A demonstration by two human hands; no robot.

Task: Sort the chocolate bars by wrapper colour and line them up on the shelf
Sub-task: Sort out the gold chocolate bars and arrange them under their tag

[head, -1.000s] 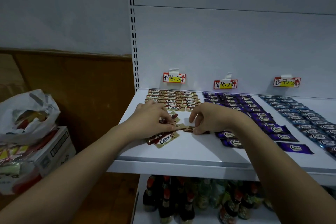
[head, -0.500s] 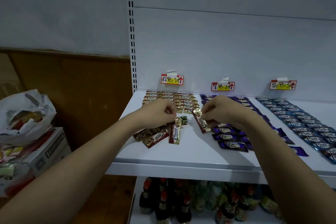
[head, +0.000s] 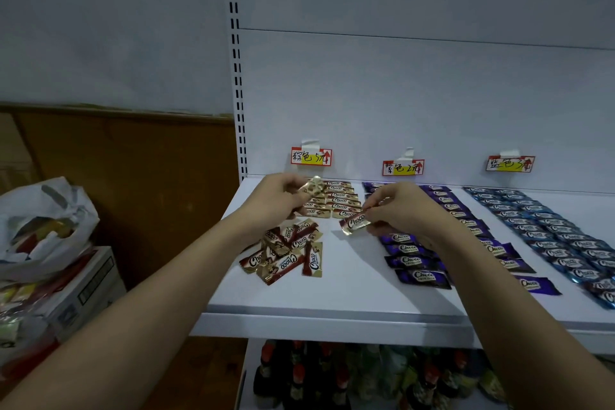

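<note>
Place: retail shop.
Evidence: slotted white shelf (head: pixel 332 306); handwritten price tags (head: pixel 311 156); bottles (head: pixel 299 379) stocked below; carton (head: pixel 83 289) alongside.

brown bars (head: pixel 286 248), purple bars (head: pixel 414 260), blue bars (head: pixel 545 226)

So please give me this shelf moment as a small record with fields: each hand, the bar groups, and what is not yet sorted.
left hand: pinches a brown-and-gold bar, raised above the brown rows
right hand: pinches a second brown bar, held over the shelf
brown rows: lined up under the left price tag
loose brown pile: unsorted, bars lying crossed near the front
purple bars: in rows, centre
blue bars: in rows, right
below: bottles on the lower shelf
</note>
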